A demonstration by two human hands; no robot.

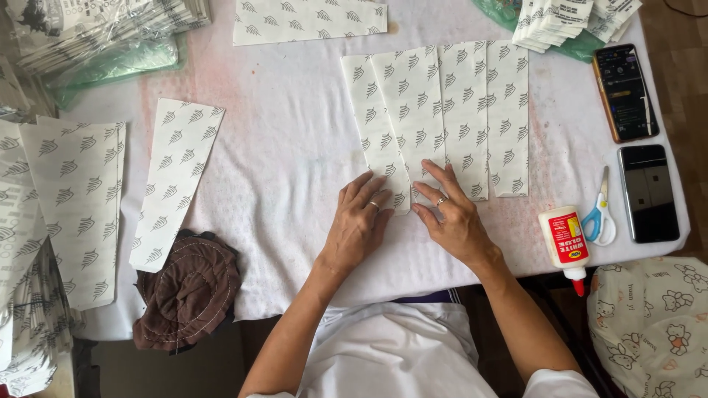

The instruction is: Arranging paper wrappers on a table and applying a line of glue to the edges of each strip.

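Several long white paper strips printed with grey leaves (435, 110) lie side by side, overlapping, on a white cloth-covered table (295, 147). My left hand (358, 221) rests flat with fingers spread on the near end of the leftmost strip. My right hand (450, 214) presses flat on the near end of the strip beside it. Both hands wear a ring and hold nothing; they only press on the paper.
A single strip (177, 180) and a stack of the same paper (70, 199) lie at left, a brown cloth (188, 291) near the front edge. At right are a glue bottle (564, 239), blue scissors (599, 214), two phones (634, 140) and stacked packets (560, 22).
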